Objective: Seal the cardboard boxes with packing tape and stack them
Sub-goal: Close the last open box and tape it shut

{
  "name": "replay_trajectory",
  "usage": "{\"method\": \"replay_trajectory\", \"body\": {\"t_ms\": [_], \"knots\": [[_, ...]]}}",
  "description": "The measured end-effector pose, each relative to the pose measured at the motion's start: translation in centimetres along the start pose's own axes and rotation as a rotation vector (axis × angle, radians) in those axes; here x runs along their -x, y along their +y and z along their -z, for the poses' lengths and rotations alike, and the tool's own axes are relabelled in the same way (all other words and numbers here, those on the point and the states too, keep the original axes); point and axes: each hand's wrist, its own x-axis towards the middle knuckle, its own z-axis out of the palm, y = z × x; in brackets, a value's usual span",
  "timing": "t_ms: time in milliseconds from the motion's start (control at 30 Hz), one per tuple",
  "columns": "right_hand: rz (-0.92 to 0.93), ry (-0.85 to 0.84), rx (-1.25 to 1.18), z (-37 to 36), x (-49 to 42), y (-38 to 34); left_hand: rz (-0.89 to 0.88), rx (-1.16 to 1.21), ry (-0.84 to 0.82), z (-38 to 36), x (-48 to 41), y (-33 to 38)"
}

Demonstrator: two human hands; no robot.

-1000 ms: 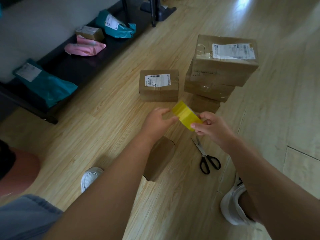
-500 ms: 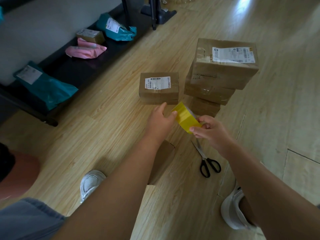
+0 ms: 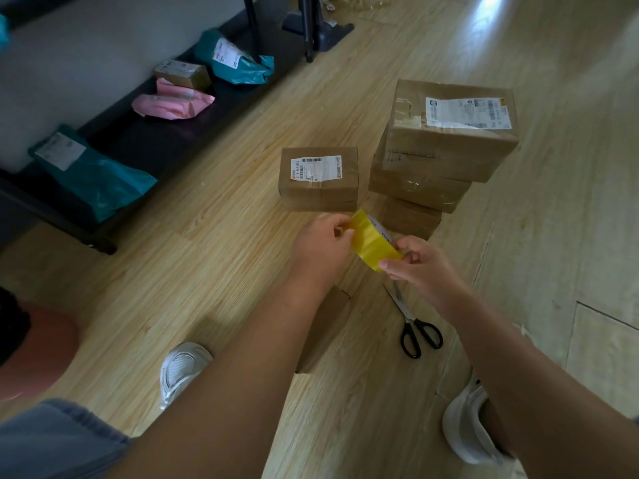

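While the yellow tape roll (image 3: 371, 242) is being held above the floor (image 3: 207, 271), its left edge is being pinched by the left hand (image 3: 321, 243) with curled fingers (image 3: 340, 233), its near side gripped by the right hand (image 3: 422, 262). White barcode labels are being shown on the lone box (image 3: 320, 178) and the top box (image 3: 449, 146) of the stack, print unreadable. Both arms are being stretched forward.

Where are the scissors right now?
In the head view, the scissors lie on the wooden floor right of centre, just below the right hand, between a small cardboard box and a white shoe.
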Motion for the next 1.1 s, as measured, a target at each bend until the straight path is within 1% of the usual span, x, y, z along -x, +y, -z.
{"method": "replay_trajectory", "body": {"t_ms": [100,167,233,333,433,700,867,1100], "knots": [[-0.003,-0.007,0.007,0.0,0.1,0.2,0.003,0.023,0.014,0.1,0.0,0.2],[-0.005,-0.009,-0.005,0.1,0.1,0.4,0.005,0.032,-0.011,0.2,-0.1,0.2],[-0.005,-0.017,-0.036,0.5,0.2,0.6,0.038,0.087,-0.066,0.4,-0.2,0.3],[0.006,-0.071,-0.045,1.0,0.4,0.6,0.151,0.232,-0.205,1.2,-0.4,0.4],[0.016,-0.099,-0.060,1.3,0.6,0.6,0.169,0.286,-0.270,2.1,-0.5,0.1],[0.047,-0.118,-0.104,1.6,0.8,0.7,0.023,0.214,-0.196,2.2,0.0,0.3],[0.056,-0.130,-0.101,1.5,1.1,1.1,0.011,0.156,-0.181,2.1,0.6,0.0],[0.047,-0.131,-0.101,1.3,1.3,0.6,-0.013,0.124,-0.223,2.4,0.6,-0.4]]}}
